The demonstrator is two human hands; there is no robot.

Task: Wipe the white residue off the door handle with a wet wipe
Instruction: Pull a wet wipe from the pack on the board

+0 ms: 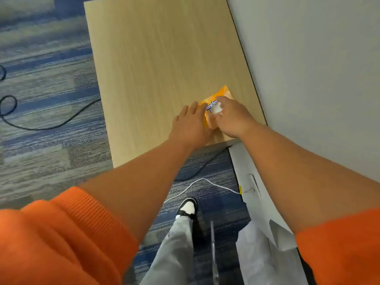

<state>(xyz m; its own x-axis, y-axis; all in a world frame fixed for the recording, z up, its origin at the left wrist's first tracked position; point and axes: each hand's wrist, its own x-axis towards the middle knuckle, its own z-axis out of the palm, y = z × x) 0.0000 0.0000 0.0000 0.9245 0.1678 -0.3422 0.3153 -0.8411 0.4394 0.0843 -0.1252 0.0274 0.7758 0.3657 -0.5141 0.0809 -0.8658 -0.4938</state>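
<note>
Wipe (216, 109), white and bunched, sticks out of the orange pack (218, 105) near the tabletop's (156, 64) front right corner, pinched by the right hand's (232, 118) fingers. Left hand (190, 126) lies flat against the pack's left side, fingers spread. Orange sleeves cover both upper arms; a black cable trails over blue carpet.
</note>
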